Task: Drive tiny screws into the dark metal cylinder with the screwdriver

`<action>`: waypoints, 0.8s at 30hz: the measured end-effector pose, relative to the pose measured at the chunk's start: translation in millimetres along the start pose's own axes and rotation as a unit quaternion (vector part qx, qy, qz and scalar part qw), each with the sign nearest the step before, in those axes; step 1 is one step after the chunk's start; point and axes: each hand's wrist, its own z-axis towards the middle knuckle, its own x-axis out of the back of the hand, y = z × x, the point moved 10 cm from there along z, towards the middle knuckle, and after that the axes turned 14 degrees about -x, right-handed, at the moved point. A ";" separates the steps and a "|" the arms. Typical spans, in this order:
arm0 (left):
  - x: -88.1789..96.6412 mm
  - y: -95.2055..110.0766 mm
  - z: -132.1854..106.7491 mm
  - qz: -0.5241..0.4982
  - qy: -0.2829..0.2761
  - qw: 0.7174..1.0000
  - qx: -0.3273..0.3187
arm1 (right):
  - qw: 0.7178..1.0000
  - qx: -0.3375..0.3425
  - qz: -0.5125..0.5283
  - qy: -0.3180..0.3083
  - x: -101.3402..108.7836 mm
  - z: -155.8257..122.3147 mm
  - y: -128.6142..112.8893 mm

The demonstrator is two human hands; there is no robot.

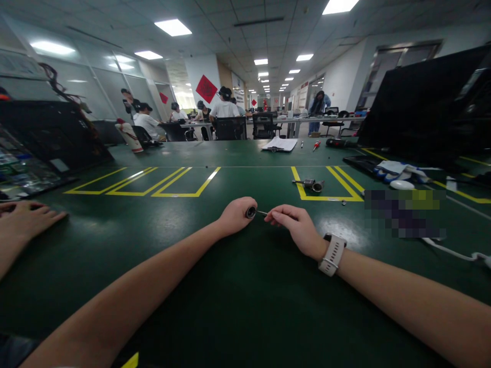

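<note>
My left hand point(235, 215) is closed in a fist around a small dark cylindrical part point(250, 212) whose round end faces right. My right hand point(295, 226), with a white watch on its wrist, pinches a thin metal tool point(263, 213) whose tip meets the open end of the part. Both hands rest on the green table mat point(245, 286), close together near the middle.
A metal socket-like tool point(311, 184) lies in a yellow marked box beyond my hands. Another person's hand point(26, 219) lies flat at the left edge. Gloves point(395, 168), a clipboard point(279, 144), a red screwdriver point(316, 145) and black monitors stand further off. Seated people work in the background.
</note>
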 end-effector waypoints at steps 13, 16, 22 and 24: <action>1.9 0.2 -0.9 -0.048 0.020 0.999 -0.006 | 0.975 -0.102 0.188 -0.059 -2.5 12.8 27.8; 2.7 0.1 -0.7 -0.035 0.024 0.999 -0.006 | 0.984 -0.070 0.161 -0.027 2.2 9.4 20.6; -2.5 4.5 1.9 0.042 -0.026 0.999 -0.017 | 1.000 -0.010 -0.003 -0.003 -0.5 1.0 2.6; -3.9 5.9 2.0 0.058 -0.039 0.997 -0.023 | 1.000 -0.011 0.009 -0.013 -0.9 2.6 4.3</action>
